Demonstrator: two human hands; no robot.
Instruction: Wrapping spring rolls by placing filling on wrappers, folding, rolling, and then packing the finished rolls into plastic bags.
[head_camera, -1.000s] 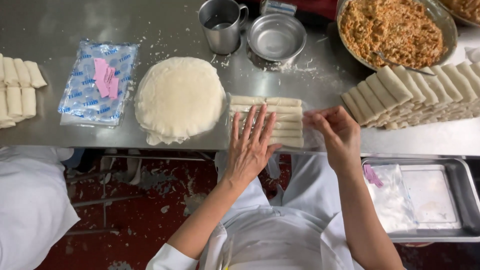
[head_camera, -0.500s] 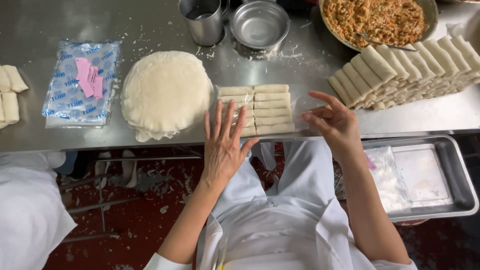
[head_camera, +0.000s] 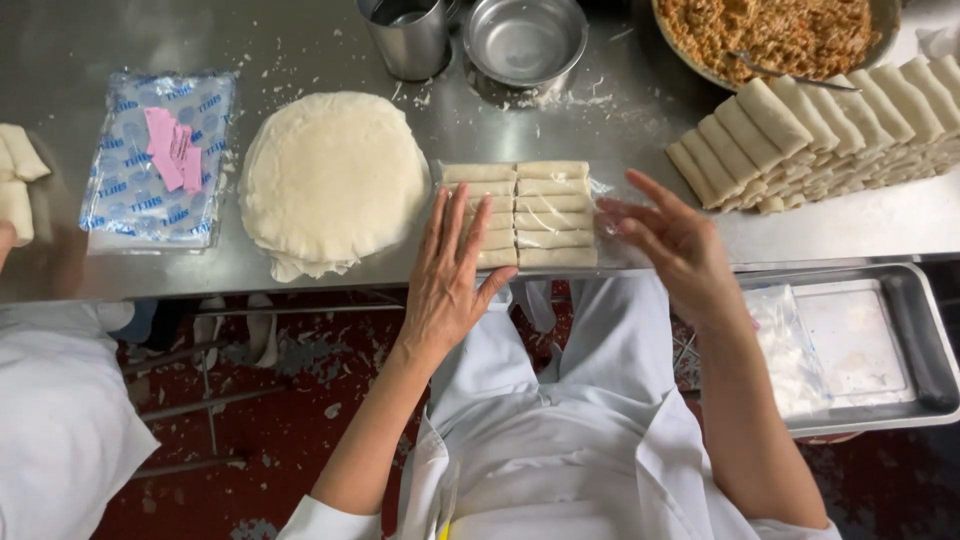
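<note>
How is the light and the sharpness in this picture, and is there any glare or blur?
Head view: even overhead light, soft glare on the steel table; the packed rolls look sharp, the right hand is slightly motion-blurred, and the left hand throws only a faint shadow.

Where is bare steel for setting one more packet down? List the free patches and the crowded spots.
Free: the table above the blue-printed bags, and the strip between the rows of rolls and the stacked rolls. The steel tray is bare beside its plastic bag. Crowded: the wrapper stack, cup and bowl.
</note>
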